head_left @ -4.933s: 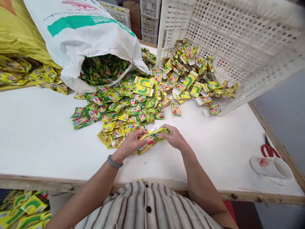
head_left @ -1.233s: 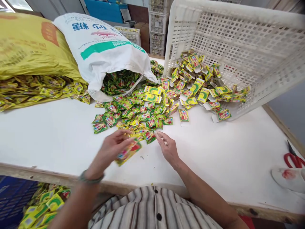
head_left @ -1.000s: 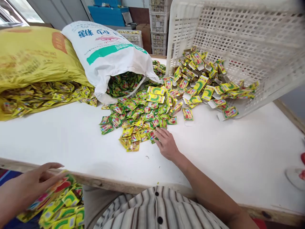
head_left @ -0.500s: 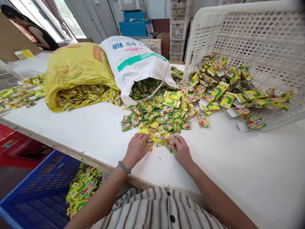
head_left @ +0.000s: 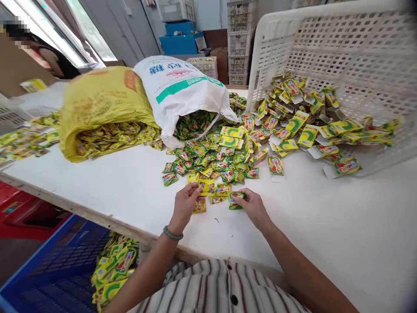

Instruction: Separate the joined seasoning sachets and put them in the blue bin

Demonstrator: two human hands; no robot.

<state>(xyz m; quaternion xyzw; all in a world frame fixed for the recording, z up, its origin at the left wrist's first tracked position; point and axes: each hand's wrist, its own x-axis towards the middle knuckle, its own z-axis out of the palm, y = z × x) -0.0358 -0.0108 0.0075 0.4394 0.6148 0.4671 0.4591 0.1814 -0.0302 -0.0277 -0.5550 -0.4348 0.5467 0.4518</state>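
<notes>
My left hand point(head_left: 188, 201) pinches a yellow sachet point(head_left: 206, 187) between thumb and fingers, just over the near edge of the pile. Between the thumb and fingers of my right hand point(head_left: 254, 205) is a green candy packet point(head_left: 235, 201) with a red print. A few more yellow sachets point(head_left: 217, 199) lie on the white table between and under the hands. Beyond them spreads a heap of green candy packets point(head_left: 208, 157), mixed with small yellow-green boxes point(head_left: 232, 132) on its right side.
A yellow bag point(head_left: 104, 104) and a white sack point(head_left: 185, 87) spill packets onto the table point(head_left: 130, 187). On the right, a tipped white crate point(head_left: 293, 26) pours out small boxes. A blue crate point(head_left: 48, 269) holds filled boxes below the table edge. One person point(head_left: 52, 58) is at far left.
My left hand has picked up a yellow sachet. My right hand has lifted the green packet and moved slightly right, away from the other sachets.
</notes>
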